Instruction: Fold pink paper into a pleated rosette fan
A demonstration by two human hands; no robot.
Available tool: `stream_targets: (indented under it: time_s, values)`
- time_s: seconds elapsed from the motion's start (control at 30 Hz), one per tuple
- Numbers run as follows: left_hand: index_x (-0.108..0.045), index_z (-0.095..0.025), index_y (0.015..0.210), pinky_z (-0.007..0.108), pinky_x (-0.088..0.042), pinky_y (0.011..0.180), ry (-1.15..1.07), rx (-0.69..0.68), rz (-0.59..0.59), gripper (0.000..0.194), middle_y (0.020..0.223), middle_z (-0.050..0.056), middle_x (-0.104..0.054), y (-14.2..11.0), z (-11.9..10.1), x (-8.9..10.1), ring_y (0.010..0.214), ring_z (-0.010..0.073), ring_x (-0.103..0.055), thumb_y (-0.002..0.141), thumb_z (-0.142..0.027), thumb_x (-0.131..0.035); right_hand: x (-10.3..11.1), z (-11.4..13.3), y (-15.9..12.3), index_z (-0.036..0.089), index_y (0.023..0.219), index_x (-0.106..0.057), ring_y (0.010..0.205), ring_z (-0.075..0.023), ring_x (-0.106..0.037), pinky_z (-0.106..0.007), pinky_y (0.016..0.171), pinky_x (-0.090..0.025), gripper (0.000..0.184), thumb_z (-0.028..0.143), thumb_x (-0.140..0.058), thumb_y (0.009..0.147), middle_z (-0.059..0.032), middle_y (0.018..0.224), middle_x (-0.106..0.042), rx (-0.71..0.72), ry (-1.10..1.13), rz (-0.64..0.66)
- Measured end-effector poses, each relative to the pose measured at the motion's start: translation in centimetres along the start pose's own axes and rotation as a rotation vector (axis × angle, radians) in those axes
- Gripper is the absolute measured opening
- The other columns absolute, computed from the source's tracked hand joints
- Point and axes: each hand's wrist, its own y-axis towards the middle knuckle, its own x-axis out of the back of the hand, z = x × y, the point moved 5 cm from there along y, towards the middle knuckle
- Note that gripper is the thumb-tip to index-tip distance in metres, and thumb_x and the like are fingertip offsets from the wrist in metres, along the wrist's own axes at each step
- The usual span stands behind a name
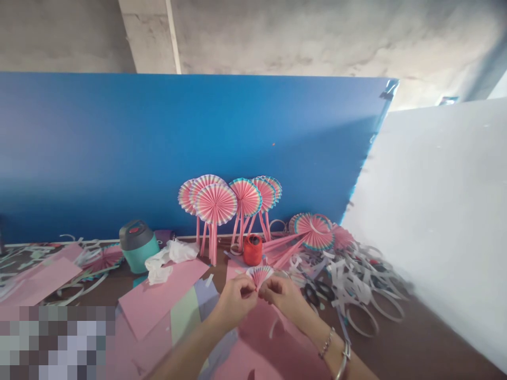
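Note:
Near the middle of the table, a small pleated pink paper fan (260, 274) is spread in a half-round between my two hands. My left hand (238, 296) pinches the fan's narrow base from the left side. From the right, the bent fingers of my right hand (282, 295) close on the same base, their tips partly hidden. Just behind the fan stands a red spool of thread (252, 249). Sheets of pink paper (257, 343) lie under my forearms. A pair of black-handled scissors (319, 292) rests right of my right hand, among paper scraps.
Finished pink pleated paper fans (216, 205) on long handles lean against a blue partition (198, 126). More fans (312, 232) lie at the right beside a heap of white paper strips (356, 287). A teal jar (139, 248) with a dark lid and crumpled white tissue (170, 258) are at left.

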Motion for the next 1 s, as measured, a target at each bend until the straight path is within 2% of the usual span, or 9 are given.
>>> stream_targets:
  time_s: [0.1,0.27,0.43,0.7,0.87,1.0]
  values:
    - [-0.049,-0.014,0.057,0.021,-0.037,0.064,0.022,0.000,-0.016,0.009,0.069,0.003,-0.053,0.0,-0.1,0.1,0.068,0.0117,-0.050,0.065,-0.016,-0.046,0.1,0.1,0.0,0.010,0.063,-0.058,0.058,-0.0075,-0.042,-0.019,0.055,-0.032,0.025,0.034,-0.058,0.068,-0.0002,0.059,-0.051,0.006,-0.048,-0.022]
    - [-0.053,-0.014,0.060,0.022,-0.035,0.064,0.108,-0.002,-0.070,0.009,0.071,0.004,-0.054,0.0,0.0,0.0,0.071,0.0131,-0.050,0.066,-0.013,-0.047,-0.1,0.6,-0.4,0.010,0.065,-0.062,0.061,-0.0090,-0.046,-0.019,0.058,-0.034,0.015,0.023,-0.054,0.065,-0.0019,0.064,-0.058,-0.025,-0.096,-0.073]
    - [-0.054,-0.014,0.061,0.023,-0.036,0.065,0.157,0.008,-0.085,0.012,0.073,0.004,-0.055,-0.1,0.2,-0.1,0.072,0.0130,-0.052,0.067,-0.011,-0.045,-0.2,1.2,-0.7,0.010,0.063,-0.062,0.064,-0.0107,-0.048,-0.020,0.059,-0.034,0.019,0.026,-0.053,0.068,-0.0036,0.065,-0.059,-0.012,-0.181,-0.153]
    - [-0.050,-0.014,0.057,0.021,-0.037,0.061,0.073,0.034,-0.081,0.012,0.070,0.003,-0.052,-0.1,0.0,0.0,0.068,0.0115,-0.050,0.068,-0.016,-0.047,-0.5,-0.1,-0.2,0.011,0.059,-0.056,0.054,-0.0072,-0.041,-0.019,0.053,-0.032,0.020,0.030,-0.055,0.065,0.0002,0.056,-0.051,-0.040,0.024,-0.099]
    - [-0.050,-0.014,0.057,0.022,-0.038,0.063,0.040,0.013,-0.092,0.010,0.071,0.003,-0.052,-0.1,0.2,0.0,0.070,0.0121,-0.051,0.066,-0.013,-0.046,-0.5,0.1,-0.2,0.010,0.061,-0.058,0.055,-0.0074,-0.042,-0.019,0.054,-0.031,0.022,0.032,-0.053,0.064,-0.0003,0.057,-0.051,-0.047,0.021,-0.096]
    - [-0.051,-0.014,0.059,0.021,-0.039,0.063,0.032,0.008,-0.071,0.011,0.074,0.004,-0.053,-0.1,0.3,-0.1,0.072,0.0128,-0.053,0.069,-0.014,-0.046,-0.4,0.5,-0.3,0.010,0.058,-0.056,0.054,-0.0075,-0.038,-0.020,0.052,-0.028,0.024,0.034,-0.054,0.062,0.0002,0.054,-0.045,-0.066,-0.007,-0.103]
